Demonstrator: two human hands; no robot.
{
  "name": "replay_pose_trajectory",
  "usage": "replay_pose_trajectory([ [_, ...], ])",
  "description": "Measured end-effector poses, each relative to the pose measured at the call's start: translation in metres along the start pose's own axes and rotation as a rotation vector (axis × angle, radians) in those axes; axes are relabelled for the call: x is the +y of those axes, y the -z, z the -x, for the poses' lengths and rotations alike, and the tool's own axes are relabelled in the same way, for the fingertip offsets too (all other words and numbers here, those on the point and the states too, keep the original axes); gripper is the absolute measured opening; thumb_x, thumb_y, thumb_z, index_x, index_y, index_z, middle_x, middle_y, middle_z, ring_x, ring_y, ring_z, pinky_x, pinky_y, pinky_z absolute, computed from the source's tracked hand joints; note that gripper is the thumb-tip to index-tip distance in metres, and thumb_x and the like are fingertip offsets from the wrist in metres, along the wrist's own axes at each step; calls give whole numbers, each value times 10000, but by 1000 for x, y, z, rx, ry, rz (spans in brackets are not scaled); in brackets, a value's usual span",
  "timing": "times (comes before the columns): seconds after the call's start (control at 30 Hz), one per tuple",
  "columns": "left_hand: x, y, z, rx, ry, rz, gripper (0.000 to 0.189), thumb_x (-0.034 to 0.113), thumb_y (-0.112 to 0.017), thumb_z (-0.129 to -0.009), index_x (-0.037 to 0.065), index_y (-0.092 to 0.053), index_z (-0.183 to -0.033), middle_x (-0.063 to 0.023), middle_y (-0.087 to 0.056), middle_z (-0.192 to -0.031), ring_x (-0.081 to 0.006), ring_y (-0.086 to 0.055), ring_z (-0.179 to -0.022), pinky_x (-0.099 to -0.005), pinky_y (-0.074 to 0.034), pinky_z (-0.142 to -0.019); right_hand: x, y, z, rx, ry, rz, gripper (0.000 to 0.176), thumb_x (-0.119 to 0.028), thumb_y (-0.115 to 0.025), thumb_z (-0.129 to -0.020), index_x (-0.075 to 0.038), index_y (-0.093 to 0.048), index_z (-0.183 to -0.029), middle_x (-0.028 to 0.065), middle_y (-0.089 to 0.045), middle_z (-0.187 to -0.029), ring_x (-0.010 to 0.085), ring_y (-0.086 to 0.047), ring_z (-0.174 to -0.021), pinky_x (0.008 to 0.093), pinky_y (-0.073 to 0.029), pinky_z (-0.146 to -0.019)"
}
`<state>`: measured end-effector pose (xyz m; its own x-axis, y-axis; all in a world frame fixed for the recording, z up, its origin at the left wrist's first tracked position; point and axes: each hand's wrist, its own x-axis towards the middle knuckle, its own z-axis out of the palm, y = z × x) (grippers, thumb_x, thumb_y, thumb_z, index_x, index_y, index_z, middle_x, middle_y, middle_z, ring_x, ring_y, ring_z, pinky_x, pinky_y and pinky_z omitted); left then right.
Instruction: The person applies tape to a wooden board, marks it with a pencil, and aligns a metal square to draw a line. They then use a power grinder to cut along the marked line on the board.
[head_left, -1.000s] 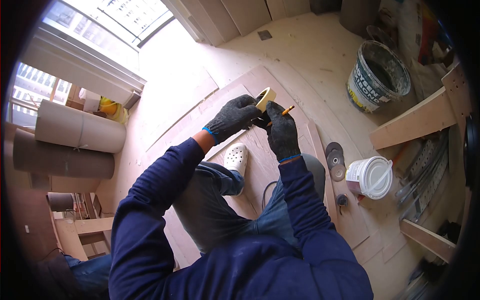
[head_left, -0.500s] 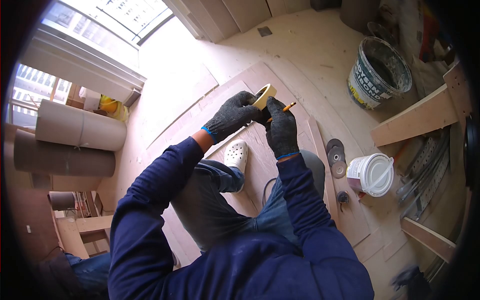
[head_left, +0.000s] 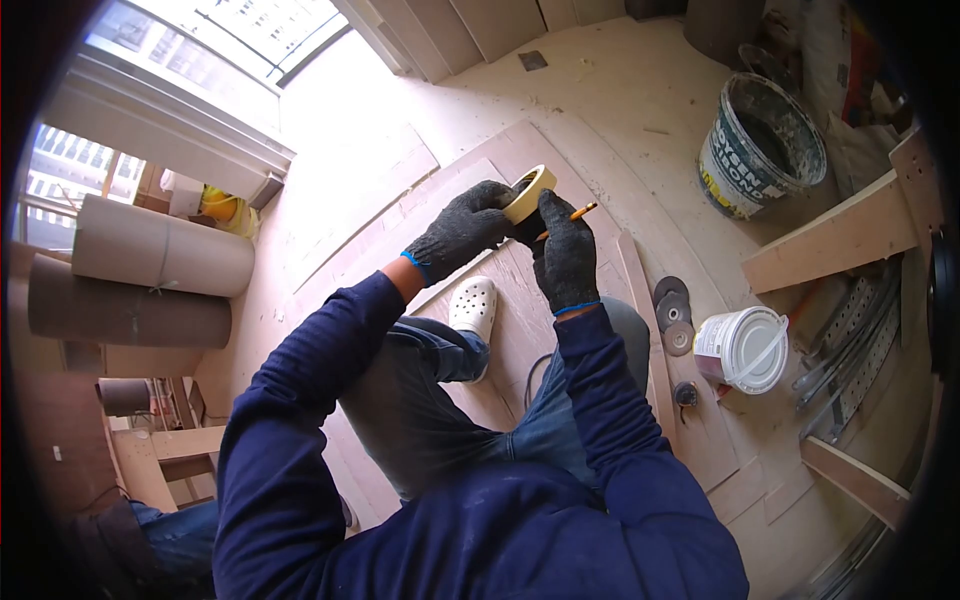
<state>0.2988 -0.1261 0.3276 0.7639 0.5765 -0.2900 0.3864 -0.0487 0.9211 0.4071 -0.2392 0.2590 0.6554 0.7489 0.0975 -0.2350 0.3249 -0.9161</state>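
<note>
A roll of pale yellow masking tape is held up in front of me, over the boards. My left hand, in a dark grey knit glove with a blue cuff, is closed round its left side. My right hand, gloved alike, has its thumb and fingertips at the roll's right edge. An orange pencil is gripped in that same hand, its end sticking out up to the right. The fingers' undersides are hidden. Below the hands lie flat wooden boards.
On the right stand a dirty open bucket and a white lidded pail. Grinding discs and a small tape measure lie beside my knee. Large rolls are stacked at left. A person's jeans-clad leg shows lower left.
Both hands keep their hold on the tape and pencil, almost still. A dark blurred shape at the lower right has gone out of view.
</note>
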Motion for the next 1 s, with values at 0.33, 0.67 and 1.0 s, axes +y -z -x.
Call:
replay_pose_trajectory([
  [0.33, -14, -2, -8, 104, -27, -294, 367, 200, -604, -853, 3, -589, -1162, -75, -636, -945, -130, -600, -812, -279, -517, -715, 9, -1, 5, -35, -53, -184, 292, -127, -508, -1026, 56, -589, -1238, 182, -676, -1115, 242, -688, -1030, 344, -585, -863],
  [0.67, -4, 2, 0, -27, -11, -109, 394, 183, -615, -863, 7, -555, -1210, -74, -635, -982, -138, -603, -855, -273, -518, -750, -4, -5, 1, 29, 183, 22, 319, -199, -541, -1011, 71, -636, -1149, 158, -702, -1022, 227, -718, -893, 323, -594, -798],
  [1.0, -24, 2, -7, 136, -33, -260, 350, 181, -612, -861, 14, -572, -1167, -66, -629, -966, -133, -596, -845, -270, -508, -749, -1, -12, 3, 11, -43, -194, 323, -200, -544, -1010, 77, -636, -1149, 169, -700, -1030, 242, -718, -904, 328, -598, -800],
])
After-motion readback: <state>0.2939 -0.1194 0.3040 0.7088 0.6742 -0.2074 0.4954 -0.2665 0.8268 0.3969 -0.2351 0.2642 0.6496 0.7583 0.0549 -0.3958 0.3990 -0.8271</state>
